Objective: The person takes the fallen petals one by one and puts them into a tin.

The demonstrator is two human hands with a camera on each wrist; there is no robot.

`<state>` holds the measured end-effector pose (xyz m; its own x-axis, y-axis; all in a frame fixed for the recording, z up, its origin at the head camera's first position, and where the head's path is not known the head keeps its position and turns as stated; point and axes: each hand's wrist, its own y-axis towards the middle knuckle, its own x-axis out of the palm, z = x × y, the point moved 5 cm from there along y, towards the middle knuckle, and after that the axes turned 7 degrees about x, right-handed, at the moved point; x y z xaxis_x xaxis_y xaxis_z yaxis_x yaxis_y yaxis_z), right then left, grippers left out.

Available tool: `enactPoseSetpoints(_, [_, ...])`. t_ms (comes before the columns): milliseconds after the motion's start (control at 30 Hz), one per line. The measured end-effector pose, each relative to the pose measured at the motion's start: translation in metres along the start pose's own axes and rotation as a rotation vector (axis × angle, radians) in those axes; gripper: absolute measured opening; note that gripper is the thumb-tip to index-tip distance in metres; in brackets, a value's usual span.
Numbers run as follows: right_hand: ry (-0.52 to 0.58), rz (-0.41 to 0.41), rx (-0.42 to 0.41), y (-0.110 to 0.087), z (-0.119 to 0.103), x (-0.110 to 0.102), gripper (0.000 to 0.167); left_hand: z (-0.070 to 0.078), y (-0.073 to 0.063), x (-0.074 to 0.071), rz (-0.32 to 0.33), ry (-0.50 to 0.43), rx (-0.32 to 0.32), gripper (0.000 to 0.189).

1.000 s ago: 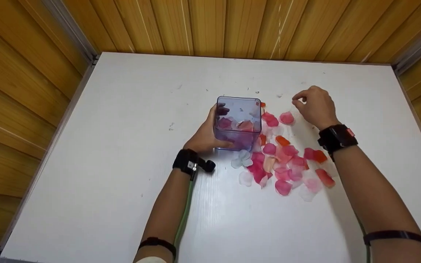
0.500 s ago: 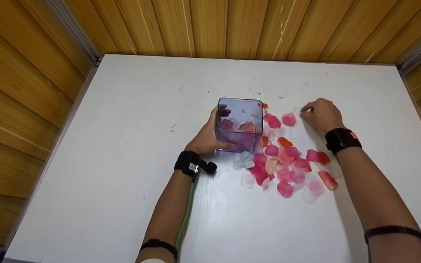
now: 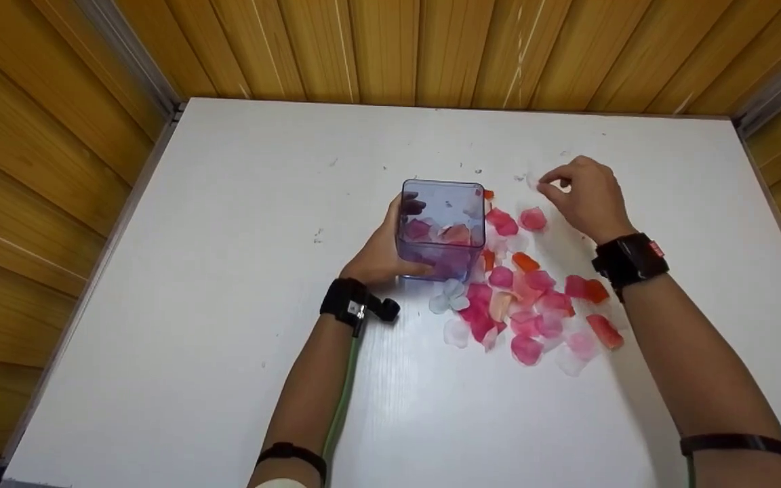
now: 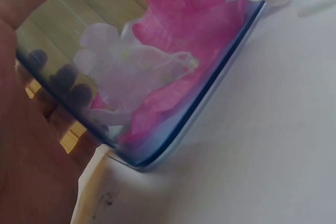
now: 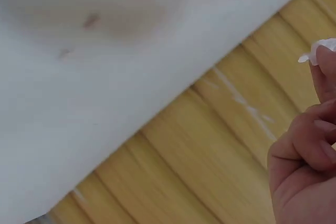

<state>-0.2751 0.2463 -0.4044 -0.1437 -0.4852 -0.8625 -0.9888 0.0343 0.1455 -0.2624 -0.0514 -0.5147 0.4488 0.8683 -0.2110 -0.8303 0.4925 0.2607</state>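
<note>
My left hand (image 3: 380,254) grips a clear bluish square box (image 3: 441,261) from its left side, thumb across the near face and fingers around the far side. Pink and white petals (image 4: 178,40) show through the box wall in the left wrist view. My right hand (image 3: 590,200) is raised to the right of the box, pinching a thin white petal (image 5: 317,51) between thumb and fingertip. Below and left of that hand, loose pink, red, orange and white petals (image 3: 526,318) lie spread over the table, some close against the box.
A white table (image 3: 228,271) carries everything, with small dark marks on its surface. Wood-patterned panels (image 3: 384,54) stand behind its far edge and along both sides. A pale four-lobed petal piece (image 3: 449,296) lies just in front of the box.
My right hand moved down and right to the tabletop beyond the petals, then rose back up and left with a white petal pinched in it. The left hand and box stayed put.
</note>
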Motion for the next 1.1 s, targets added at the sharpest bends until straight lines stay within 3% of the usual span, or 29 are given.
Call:
enactPoseSetpoints(133, [0.077,0.029,-0.182,-0.016,-0.059,-0.010,0.017,0.001,0.001,-0.001,-0.003,-0.024,0.006,0.131])
enactPoseSetpoints(233, [0.116,-0.003,-0.287,-0.030,-0.093,-0.008,0.014,-0.001,0.001,-0.001,-0.005,-0.037,0.005,0.129])
enactPoseSetpoints(400, [0.053,-0.114,-0.322,-0.041,-0.118,0.010,0.014,-0.003,0.000,0.001,-0.010,-0.031,-0.002,0.128])
enactPoseSetpoints(533, [-0.036,-0.181,-0.318,-0.042,-0.118,0.023,0.015,-0.004,0.000,0.003,-0.013,-0.016,0.005,0.128])
enactPoseSetpoints(667, [-0.042,-0.213,-0.319,-0.041,-0.116,0.027,0.013,-0.004,0.000,0.003,-0.008,-0.016,0.005,0.128])
enactPoseSetpoints(867, [0.100,-0.099,-0.281,-0.030,-0.106,0.014,0.013,-0.002,0.001,0.003,-0.017,-0.020,0.014,0.127])
enactPoseSetpoints(967, [0.153,-0.049,-0.207,-0.014,-0.091,0.013,0.014,-0.001,0.001,0.001,-0.009,-0.018,0.015,0.129])
enactPoseSetpoints(1100, [0.136,-0.022,-0.100,0.007,-0.066,0.020,0.019,-0.002,0.001,0.001,-0.003,-0.016,0.007,0.132])
